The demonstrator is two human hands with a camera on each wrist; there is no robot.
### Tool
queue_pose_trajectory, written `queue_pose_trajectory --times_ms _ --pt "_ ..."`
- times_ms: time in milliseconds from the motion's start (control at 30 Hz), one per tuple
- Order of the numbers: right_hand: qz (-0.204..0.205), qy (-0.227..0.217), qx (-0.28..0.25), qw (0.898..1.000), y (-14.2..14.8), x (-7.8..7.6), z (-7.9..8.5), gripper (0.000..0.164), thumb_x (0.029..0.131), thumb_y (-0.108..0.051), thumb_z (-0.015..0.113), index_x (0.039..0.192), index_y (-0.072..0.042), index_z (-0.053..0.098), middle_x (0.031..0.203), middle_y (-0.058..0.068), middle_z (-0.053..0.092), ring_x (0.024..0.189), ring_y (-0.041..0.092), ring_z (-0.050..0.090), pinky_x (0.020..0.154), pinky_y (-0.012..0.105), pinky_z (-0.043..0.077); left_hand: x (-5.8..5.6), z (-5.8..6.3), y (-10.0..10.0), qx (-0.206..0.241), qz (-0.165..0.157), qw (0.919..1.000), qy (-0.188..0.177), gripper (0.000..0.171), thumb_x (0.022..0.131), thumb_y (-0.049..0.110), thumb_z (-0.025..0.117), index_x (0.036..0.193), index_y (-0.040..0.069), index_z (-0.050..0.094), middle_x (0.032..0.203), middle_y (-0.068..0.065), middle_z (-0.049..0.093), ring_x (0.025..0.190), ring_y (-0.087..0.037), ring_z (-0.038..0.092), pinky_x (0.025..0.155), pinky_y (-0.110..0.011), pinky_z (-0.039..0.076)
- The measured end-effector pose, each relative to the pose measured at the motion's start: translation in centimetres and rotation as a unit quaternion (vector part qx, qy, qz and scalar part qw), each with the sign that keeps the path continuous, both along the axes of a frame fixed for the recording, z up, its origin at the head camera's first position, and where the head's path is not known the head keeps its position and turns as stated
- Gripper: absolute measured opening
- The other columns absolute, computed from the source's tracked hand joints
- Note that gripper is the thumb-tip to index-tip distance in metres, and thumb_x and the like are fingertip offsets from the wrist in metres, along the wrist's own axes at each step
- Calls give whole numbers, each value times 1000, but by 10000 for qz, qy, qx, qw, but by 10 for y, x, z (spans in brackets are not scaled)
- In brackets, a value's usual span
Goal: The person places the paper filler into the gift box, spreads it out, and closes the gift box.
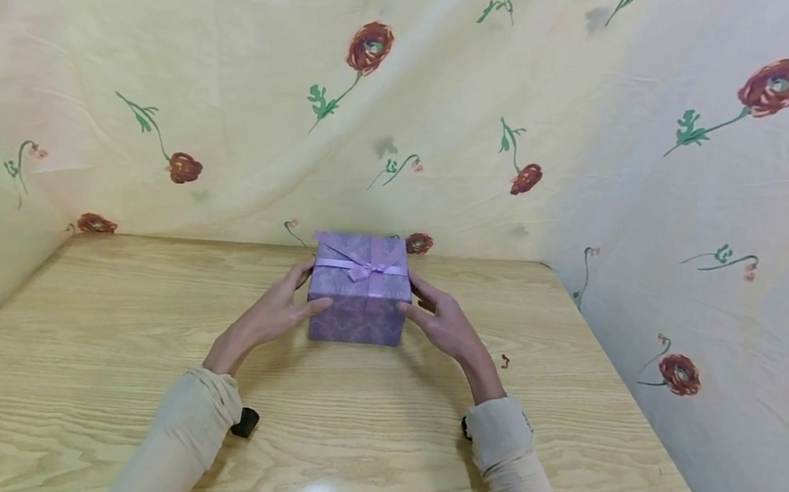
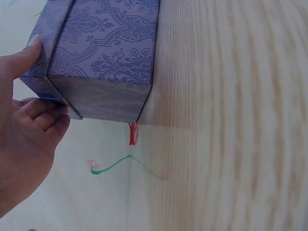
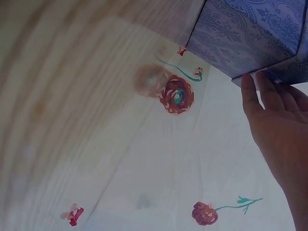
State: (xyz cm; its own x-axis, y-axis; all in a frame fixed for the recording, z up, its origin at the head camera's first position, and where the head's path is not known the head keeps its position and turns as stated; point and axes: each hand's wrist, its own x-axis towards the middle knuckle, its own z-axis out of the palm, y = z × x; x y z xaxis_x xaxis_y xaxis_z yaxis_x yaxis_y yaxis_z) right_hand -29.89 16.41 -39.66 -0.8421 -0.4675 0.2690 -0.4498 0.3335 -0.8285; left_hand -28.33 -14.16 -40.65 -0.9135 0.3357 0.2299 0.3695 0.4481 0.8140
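Note:
A purple patterned gift box [image 1: 356, 326] stands toward the back of the table. Its lid [image 1: 337, 282] is on, crossed by a lilac ribbon tied in a bow [image 1: 363, 272]. At the left side my left hand [image 1: 276, 311] holds the lid, thumb on the front of its rim and fingers along the side. My right hand [image 1: 450, 324] holds the opposite side, its thumb at the front right corner. In the left wrist view, curled fingers [image 2: 42, 115] lie against the lid's side edge. The right wrist view shows fingertips [image 3: 262, 77] at the lid's lower edge.
A light wood table [image 1: 128, 309] lies under the box. Cloth with printed red flowers [image 1: 252, 75] hangs close behind it and along both sides. A small red piece [image 1: 504, 361] shows on the table right of the right wrist. Black objects [image 1: 246, 423] show at both cuffs.

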Motion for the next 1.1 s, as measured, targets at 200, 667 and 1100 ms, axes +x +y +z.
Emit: queue_pose_trajectory --times_ms 200,667,1100 --pt "-35 -123 117 9999 -1 0 -1 66 106 -13 62 162 -1 28 162 20 34 149 34 33 119 52 31 2 0 -1 -22 -36 9999 -120 89 103 34 67 163 -4 14 166 -27 19 152 -42 22 121 -55 22" --pt "-110 -224 303 9992 -3 1 -3 70 105 -11 63 162 0 26 163 21 31 147 41 35 117 53 34 -1 -6 -2 32 -137 9999 -38 88 101 29 71 162 -3 17 165 -29 22 150 -46 25 119 -57 25" --pt "-15 -511 163 9986 -6 5 0 69 106 -5 59 163 0 21 164 23 26 149 43 30 115 55 34 -2 -6 -2 -78 -104 9999 -76 89 101 28 72 162 -5 17 164 -31 24 149 -48 26 119 -58 25"
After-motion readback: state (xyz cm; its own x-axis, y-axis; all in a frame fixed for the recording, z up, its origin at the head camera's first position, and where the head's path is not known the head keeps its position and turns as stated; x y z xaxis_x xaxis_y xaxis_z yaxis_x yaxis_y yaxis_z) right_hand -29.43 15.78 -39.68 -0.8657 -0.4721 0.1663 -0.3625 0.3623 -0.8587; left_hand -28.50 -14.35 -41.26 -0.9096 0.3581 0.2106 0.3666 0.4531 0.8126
